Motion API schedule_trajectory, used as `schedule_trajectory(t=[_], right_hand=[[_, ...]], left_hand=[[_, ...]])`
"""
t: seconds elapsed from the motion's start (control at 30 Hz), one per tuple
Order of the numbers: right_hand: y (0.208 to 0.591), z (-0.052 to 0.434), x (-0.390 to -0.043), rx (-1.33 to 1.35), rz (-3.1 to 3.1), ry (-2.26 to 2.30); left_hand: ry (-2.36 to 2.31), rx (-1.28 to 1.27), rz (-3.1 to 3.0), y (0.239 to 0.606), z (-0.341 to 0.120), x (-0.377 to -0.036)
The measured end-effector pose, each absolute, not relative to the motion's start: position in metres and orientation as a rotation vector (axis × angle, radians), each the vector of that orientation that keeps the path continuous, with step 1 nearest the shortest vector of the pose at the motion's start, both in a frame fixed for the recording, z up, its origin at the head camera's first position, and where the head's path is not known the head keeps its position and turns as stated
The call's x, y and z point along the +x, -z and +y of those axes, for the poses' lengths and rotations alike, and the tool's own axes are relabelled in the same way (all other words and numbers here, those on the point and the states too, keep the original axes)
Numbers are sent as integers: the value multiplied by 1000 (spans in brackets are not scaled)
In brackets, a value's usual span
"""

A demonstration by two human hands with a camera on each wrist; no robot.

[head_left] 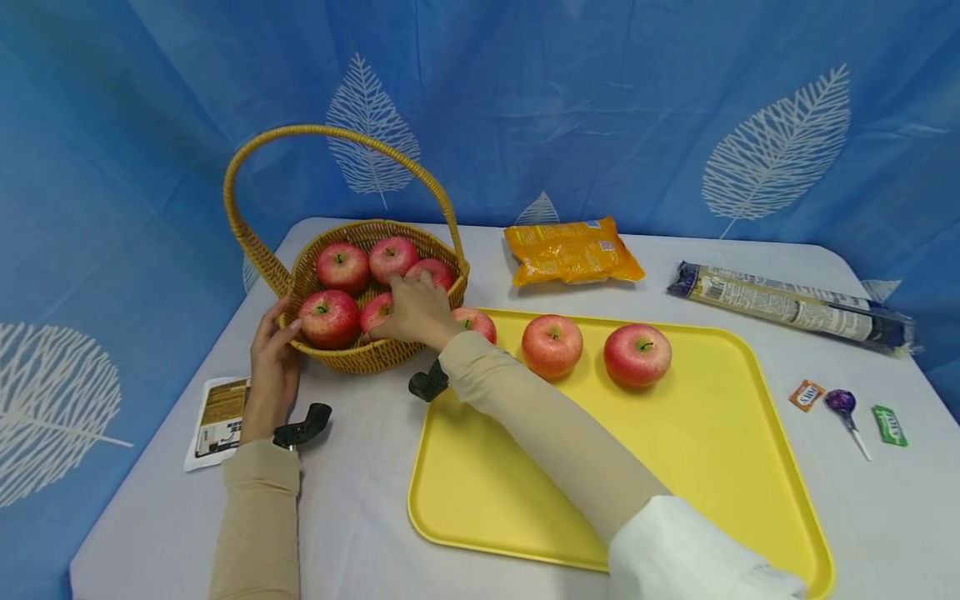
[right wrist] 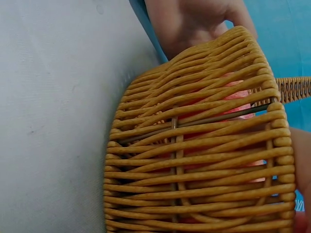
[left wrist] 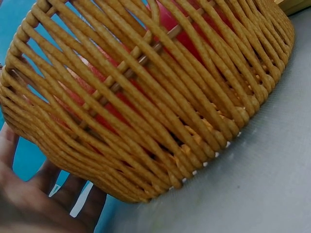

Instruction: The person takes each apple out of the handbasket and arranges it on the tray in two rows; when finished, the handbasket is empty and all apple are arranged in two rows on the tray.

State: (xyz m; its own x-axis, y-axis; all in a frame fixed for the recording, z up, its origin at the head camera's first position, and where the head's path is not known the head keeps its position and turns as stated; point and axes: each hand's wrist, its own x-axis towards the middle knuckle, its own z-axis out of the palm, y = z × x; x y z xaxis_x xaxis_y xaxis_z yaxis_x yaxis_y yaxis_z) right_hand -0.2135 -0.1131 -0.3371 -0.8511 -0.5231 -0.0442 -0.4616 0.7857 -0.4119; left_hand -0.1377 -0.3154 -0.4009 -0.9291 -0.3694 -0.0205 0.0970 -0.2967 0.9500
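A wicker basket (head_left: 360,358) with a tall handle stands at the table's left and holds several red apples. My left hand (head_left: 273,358) grips its left side, thumb at the rim and fingers along the outer wall (left wrist: 170,97); the palm (left wrist: 34,204) shows low in the left wrist view. My right hand (head_left: 416,312) reaches over the near rim and cups an apple (head_left: 375,315) inside, mostly hiding it. To the right lies a yellow tray (head_left: 675,500) with three apples: one (head_left: 480,323) beside my wrist, two more (head_left: 552,345) (head_left: 637,354) further right. The basket wall (right wrist: 194,160) fills the right wrist view.
An orange snack bag (head_left: 570,250) lies behind the tray and a long dark packet (head_left: 787,304) at the right. A lollipop (head_left: 842,402) and two small sweets (head_left: 806,394) (head_left: 889,425) sit near the right edge. A printed packet (head_left: 217,417) lies under my left forearm.
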Motion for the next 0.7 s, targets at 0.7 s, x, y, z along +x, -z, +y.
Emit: schedule_trajectory(t=[0.7], right_hand=[[340,-110,-208,-877,2791,839]], left_hand=[[2279,334,-1660,399,-315,-138]])
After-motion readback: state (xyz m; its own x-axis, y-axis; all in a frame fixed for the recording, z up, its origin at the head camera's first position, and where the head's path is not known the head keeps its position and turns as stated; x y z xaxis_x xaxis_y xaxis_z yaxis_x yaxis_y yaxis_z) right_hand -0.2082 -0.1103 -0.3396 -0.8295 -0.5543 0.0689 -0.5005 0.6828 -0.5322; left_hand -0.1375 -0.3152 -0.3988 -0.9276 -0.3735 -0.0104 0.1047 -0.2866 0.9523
